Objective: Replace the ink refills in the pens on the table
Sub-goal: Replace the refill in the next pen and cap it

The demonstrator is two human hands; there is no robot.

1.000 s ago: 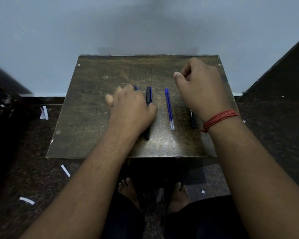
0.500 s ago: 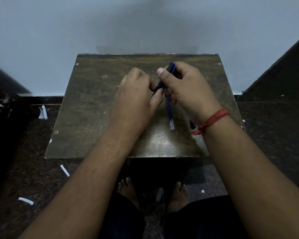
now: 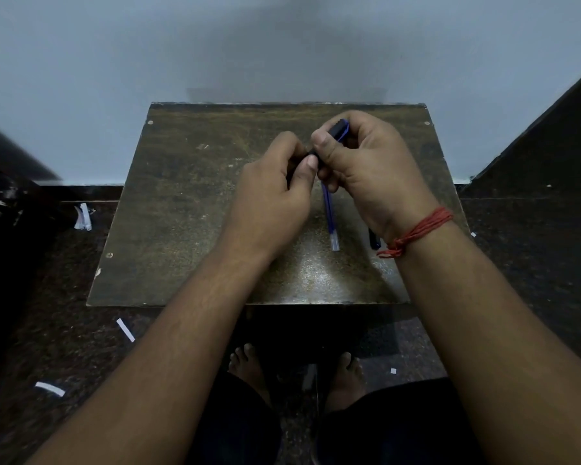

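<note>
Both hands hold one dark pen (image 3: 338,128) above the middle of the brown table (image 3: 182,229). My right hand (image 3: 369,169) grips its upper, capped end, which sticks out above the thumb. My left hand (image 3: 275,196) pinches the lower part; most of the barrel is hidden by the fingers. A blue refill (image 3: 329,216) with a clear tip lies on the table below the hands. A dark pen end (image 3: 373,239) pokes out from under my right wrist.
The small table stands against a pale wall (image 3: 282,45). Paper scraps (image 3: 125,329) lie on the dark speckled floor at the left. My bare feet (image 3: 249,364) show below the table's front edge. A dark slanted surface (image 3: 550,135) rises at the right.
The black pen that lay on the table beside my left hand has been lifted; both hands came together on it and now hold it a little higher, with the hands closer.
</note>
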